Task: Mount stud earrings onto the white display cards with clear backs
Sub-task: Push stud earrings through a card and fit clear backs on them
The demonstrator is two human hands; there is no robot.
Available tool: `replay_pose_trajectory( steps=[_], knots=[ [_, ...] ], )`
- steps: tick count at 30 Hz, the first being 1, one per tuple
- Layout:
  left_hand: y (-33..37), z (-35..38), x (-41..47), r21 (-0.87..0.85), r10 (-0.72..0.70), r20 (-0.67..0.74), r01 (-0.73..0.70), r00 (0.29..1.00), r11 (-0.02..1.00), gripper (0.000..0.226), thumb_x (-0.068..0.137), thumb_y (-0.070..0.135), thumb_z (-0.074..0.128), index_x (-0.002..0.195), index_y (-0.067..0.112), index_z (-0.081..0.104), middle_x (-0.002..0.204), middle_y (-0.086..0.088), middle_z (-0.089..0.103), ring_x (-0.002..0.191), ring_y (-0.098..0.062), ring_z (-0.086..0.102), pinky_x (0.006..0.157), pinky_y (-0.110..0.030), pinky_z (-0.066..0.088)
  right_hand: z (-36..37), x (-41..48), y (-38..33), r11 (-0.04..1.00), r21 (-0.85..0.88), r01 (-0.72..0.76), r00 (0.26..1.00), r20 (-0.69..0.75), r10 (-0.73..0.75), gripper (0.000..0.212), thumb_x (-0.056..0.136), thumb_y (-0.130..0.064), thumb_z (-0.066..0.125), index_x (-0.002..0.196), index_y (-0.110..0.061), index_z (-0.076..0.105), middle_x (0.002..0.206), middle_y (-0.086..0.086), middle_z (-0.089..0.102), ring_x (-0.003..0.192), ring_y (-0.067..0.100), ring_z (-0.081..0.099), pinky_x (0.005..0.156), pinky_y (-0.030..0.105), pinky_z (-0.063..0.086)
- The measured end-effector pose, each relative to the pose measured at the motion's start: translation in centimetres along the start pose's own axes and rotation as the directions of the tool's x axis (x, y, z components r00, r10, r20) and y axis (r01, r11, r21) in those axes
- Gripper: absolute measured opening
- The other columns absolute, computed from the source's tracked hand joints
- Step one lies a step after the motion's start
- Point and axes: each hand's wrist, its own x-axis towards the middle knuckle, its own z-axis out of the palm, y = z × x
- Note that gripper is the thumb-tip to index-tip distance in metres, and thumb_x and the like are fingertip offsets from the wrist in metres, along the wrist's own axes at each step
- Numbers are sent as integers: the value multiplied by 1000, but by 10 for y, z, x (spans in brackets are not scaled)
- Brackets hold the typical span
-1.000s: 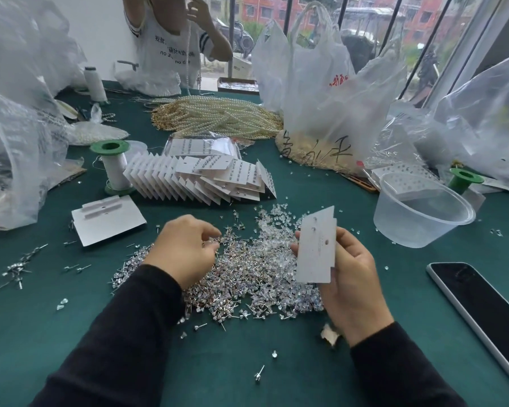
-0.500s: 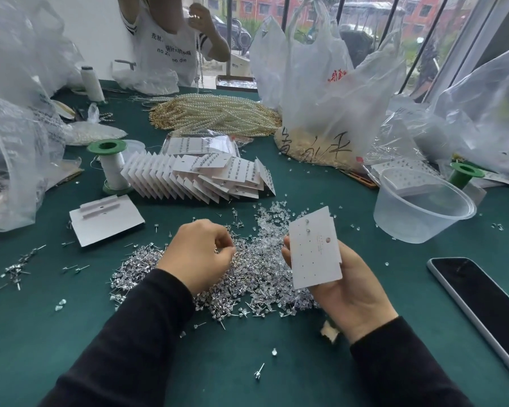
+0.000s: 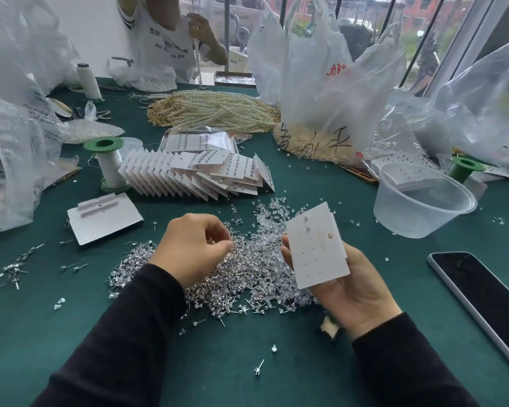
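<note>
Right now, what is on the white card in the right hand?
Two stud earrings sit near the top of the card; its other holes look empty. The right hand holds it from behind, so the card's back, and any clear backs there, are covered.

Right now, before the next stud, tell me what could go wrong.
The left hand rests on the stud pile, whose posts point every way: a pricked finger is possible. The display card is tilted in the right hand; its two mounted studs might slip out if unbacked, which I cannot see.

left hand (image 3: 193, 248) pinch: unreadable (fingers curled) | display card (image 3: 315, 251) back: hidden
</note>
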Motion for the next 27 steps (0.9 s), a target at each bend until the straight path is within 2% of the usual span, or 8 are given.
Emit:
replay_pose_trajectory(
  steps=[3, 5, 7, 11, 13, 17, 20, 27],
  knots=[
    [3, 1, -1, -112, 3, 21, -1, 1000, 994, 13, 75, 15, 70, 66, 24, 66, 64, 10, 64, 58, 0, 55, 50, -5, 39, 0, 0, 1, 1000, -4, -14, 1000, 19, 14, 35, 47, -12, 72, 81, -1, 74, 90, 20, 66, 77, 27, 68, 77, 38, 57],
    [7, 2, -4, -139, 34, 6, -33, 999, 990, 14, 77, 14, 69, 67, 23, 66, 64, 10, 64, 58, 0, 55, 52, -3, 39, 0, 0, 3, 1000, -18, -24, 999, 42, 24, 47, 38, -13, 85, 82, -1, 74, 90, 20, 67, 79, 28, 68, 78, 38, 57],
    [13, 3, -8, -167, 115, -46, -122, 992, 978, 15, 79, 12, 68, 71, 24, 66, 67, 11, 65, 59, -1, 57, 57, -5, 43, -1, 0, 5, 998, -55, -34, 997, 61, 37, 59, 31, -16, 89, 86, -2, 74, 93, 20, 67, 83, 28, 67, 79, 38, 57],
    [30, 9, -19, -332, 331, -142, -360, 933, 872, 13, 77, 6, 69, 79, 19, 68, 76, 5, 68, 70, -8, 64, 68, -18, 53, -1, 0, 8, 988, -144, -52, 991, 113, 69, 50, 47, -18, 83, 94, -4, 72, 93, 17, 68, 80, 24, 67, 70, 32, 57],
    [34, 16, -24, -317, 429, -159, -458, 889, 831, 6, 75, 5, 68, 79, 9, 69, 79, -2, 67, 70, -13, 63, 67, -26, 54, -1, 0, 10, 980, -195, -47, 990, 125, 72, 42, 53, -18, 78, 93, -6, 72, 87, 12, 69, 74, 19, 65, 63, 28, 54],
    [36, 24, -26, -227, 490, -208, -529, 847, 818, 6, 73, 1, 64, 76, 3, 69, 80, -4, 64, 66, -11, 59, 64, -23, 51, 0, 0, 14, 974, -225, -17, 992, 115, 44, 39, 68, -12, 61, 105, -1, 62, 89, 13, 63, 76, 20, 59, 63, 25, 50],
    [37, 26, -27, -154, 508, -236, -548, 828, 822, 5, 73, 1, 64, 75, 3, 68, 78, -4, 64, 64, -12, 59, 62, -23, 50, 1, -1, 14, 970, -244, -11, 995, 93, 35, 34, 68, -12, 61, 101, -3, 64, 79, 8, 65, 65, 15, 60, 55, 23, 50],
    [38, 24, -30, 53, 584, -155, -583, 797, 811, 4, 75, 3, 62, 77, 1, 66, 80, -10, 63, 65, -19, 60, 64, -24, 47, 1, 1, 17, 955, -296, -7, 1000, 26, 15, 41, 67, -13, 62, 106, -1, 62, 79, 9, 64, 65, 17, 58, 56, 24, 49]
  ],
)
